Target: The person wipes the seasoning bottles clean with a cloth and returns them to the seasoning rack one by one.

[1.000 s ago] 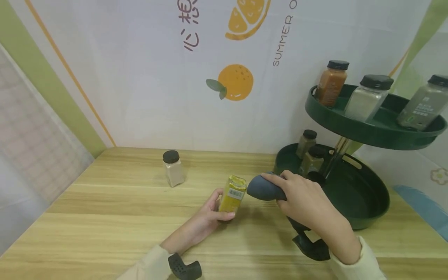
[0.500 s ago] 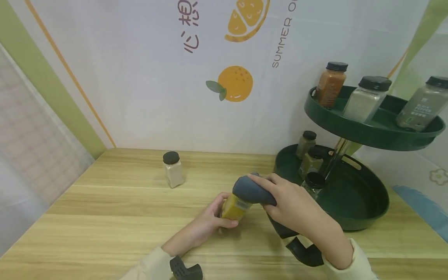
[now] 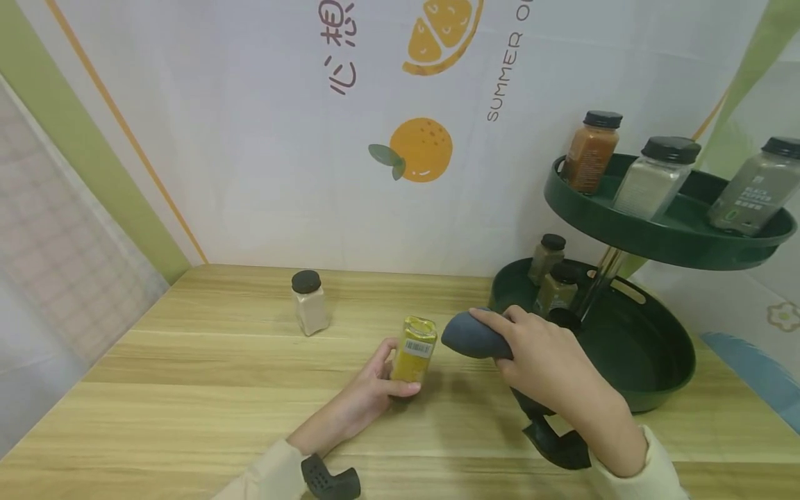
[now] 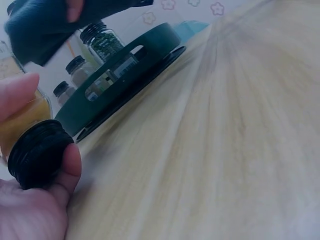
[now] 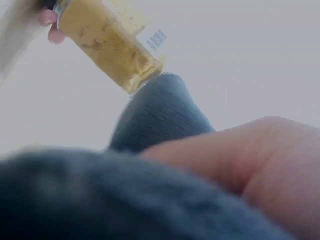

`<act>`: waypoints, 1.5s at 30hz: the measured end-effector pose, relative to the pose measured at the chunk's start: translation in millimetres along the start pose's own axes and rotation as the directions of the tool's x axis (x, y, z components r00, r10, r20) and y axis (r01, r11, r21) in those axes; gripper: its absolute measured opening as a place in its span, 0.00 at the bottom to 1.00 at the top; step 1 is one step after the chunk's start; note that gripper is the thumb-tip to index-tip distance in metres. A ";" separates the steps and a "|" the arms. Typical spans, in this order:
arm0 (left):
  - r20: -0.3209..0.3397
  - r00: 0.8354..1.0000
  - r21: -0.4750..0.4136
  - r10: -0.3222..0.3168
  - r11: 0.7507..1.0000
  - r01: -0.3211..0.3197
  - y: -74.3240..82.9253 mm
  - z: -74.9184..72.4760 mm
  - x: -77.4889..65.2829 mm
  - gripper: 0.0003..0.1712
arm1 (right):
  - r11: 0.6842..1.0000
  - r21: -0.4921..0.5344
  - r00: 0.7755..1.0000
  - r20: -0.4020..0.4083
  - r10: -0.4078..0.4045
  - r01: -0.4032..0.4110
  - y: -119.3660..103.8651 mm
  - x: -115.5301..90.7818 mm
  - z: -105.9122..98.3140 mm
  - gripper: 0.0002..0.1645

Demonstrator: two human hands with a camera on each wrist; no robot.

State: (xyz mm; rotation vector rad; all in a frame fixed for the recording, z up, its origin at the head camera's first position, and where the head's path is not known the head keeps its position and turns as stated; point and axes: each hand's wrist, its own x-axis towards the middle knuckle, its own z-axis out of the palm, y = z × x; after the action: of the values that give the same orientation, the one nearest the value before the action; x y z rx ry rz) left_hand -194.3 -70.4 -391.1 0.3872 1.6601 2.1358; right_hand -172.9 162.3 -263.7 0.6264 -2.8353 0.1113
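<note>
My left hand [image 3: 375,385] grips a square spice jar [image 3: 414,351] of yellow powder with a barcode label. The jar is upside down, its base up; its black lid [image 4: 40,152] sits against the palm and fingers in the left wrist view. My right hand [image 3: 550,361] holds a folded dark blue-grey cloth [image 3: 476,335], its thumb and fingers curled on it. In the head view the cloth is just right of the jar's base, with a narrow gap between. The cloth [image 5: 160,112] overlaps the jar's lower end in the right wrist view.
A pale spice jar [image 3: 310,309] stands at the back left of the wooden table [image 3: 187,389]. On the right is a two-tier dark green rack [image 3: 675,239]. Several jars stand on it, including an orange one [image 3: 591,156] and a black pepper jar [image 3: 755,191].
Half a second ago the cloth covered the base of the tilted jar. Since then my right hand has drawn it back to the right, and the jar has turned more upright.
</note>
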 end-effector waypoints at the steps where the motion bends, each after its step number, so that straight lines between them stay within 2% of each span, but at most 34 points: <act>1: 0.005 1.000 0.014 0.004 1.000 -0.004 -0.2 0.1 0.4 0.31 | 1.000 0.016 1.000 -0.014 0.006 -0.006 -0.7 0.1 -0.2 0.41; 3: 0.021 1.000 0.074 0.020 0.997 -0.021 -1.1 0.4 0.9 0.33 | 0.998 0.057 0.999 -0.039 0.016 -0.014 -3.4 0.2 -0.6 0.41; 5: 0.042 0.998 0.173 0.052 0.983 -0.058 -1.9 1.5 1.3 0.36 | 0.995 0.095 0.999 -0.050 0.019 -0.014 -7.6 0.0 -1.1 0.42; 8: 0.062 0.994 0.312 0.094 0.944 -0.109 -3.3 3.5 0.8 0.40 | 0.992 0.127 0.999 -0.051 0.003 0.004 -15.4 -0.5 0.8 0.41; 10: 0.059 0.992 0.369 0.109 0.921 -0.123 -4.2 4.6 0.3 0.42 | 0.991 0.132 0.999 -0.032 -0.017 0.021 -20.6 -0.6 3.5 0.41; 14: 0.062 0.995 0.321 0.081 0.942 -0.097 -4.6 5.3 -1.3 0.42 | 0.991 0.124 0.999 0.002 -0.046 0.046 -25.8 -0.6 9.2 0.40; 18: 0.068 0.997 0.205 0.038 0.977 -0.051 -2.7 5.4 -1.5 0.36 | 0.994 0.107 0.999 0.012 -0.032 0.031 -23.2 -1.1 9.3 0.40; 21: 0.052 0.999 0.120 0.008 0.993 -0.015 -1.1 4.6 -1.3 0.31 | 0.995 0.094 1.000 0.026 -0.016 0.014 -19.7 -0.8 7.6 0.40; 24: 0.040 0.999 0.046 -0.010 0.999 0.009 0.2 2.9 -1.6 0.27 | 0.997 0.078 0.998 0.054 0.009 -0.013 -16.1 -0.1 6.1 0.39; 28: 0.034 0.999 -0.048 -0.007 0.999 0.008 1.7 -0.1 -2.0 0.26 | 0.998 0.036 0.993 0.106 0.051 -0.055 -11.0 -0.2 4.7 0.39; 32: 0.006 1.000 -0.122 -0.006 0.992 0.007 2.9 -2.8 -1.7 0.29 | 0.995 0.039 0.992 0.092 0.086 -0.090 -9.0 -0.7 4.5 0.40; 35: -0.007 1.000 -0.132 -0.008 0.991 0.006 2.2 -4.1 -2.2 0.34 | 0.991 0.099 0.996 0.016 0.093 -0.094 -10.7 -0.5 5.1 0.39; 39: 0.008 1.000 -0.047 -0.004 0.999 0.004 0.2 -3.6 -1.6 0.37 | 0.983 0.175 0.995 -0.068 0.069 -0.056 -15.8 -0.5 5.9 0.39; 42: 0.026 1.000 0.024 -0.005 1.000 0.005 -0.3 -1.7 -0.4 0.32 | 0.980 0.198 0.997 -0.067 0.033 -0.019 -20.4 -0.4 6.3 0.38; 45: 0.030 1.000 0.041 -0.005 0.999 0.004 -0.8 -0.3 0.2 0.26 | 0.984 0.177 0.999 -0.042 -0.010 0.018 -23.5 -0.2 8.1 0.37</act>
State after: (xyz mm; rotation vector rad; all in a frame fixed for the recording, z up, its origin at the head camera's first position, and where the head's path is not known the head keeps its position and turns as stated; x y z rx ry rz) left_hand -194.5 -70.5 -391.9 0.4252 1.6886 2.0853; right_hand -164.5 140.1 -271.1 0.6720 -2.8016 0.3731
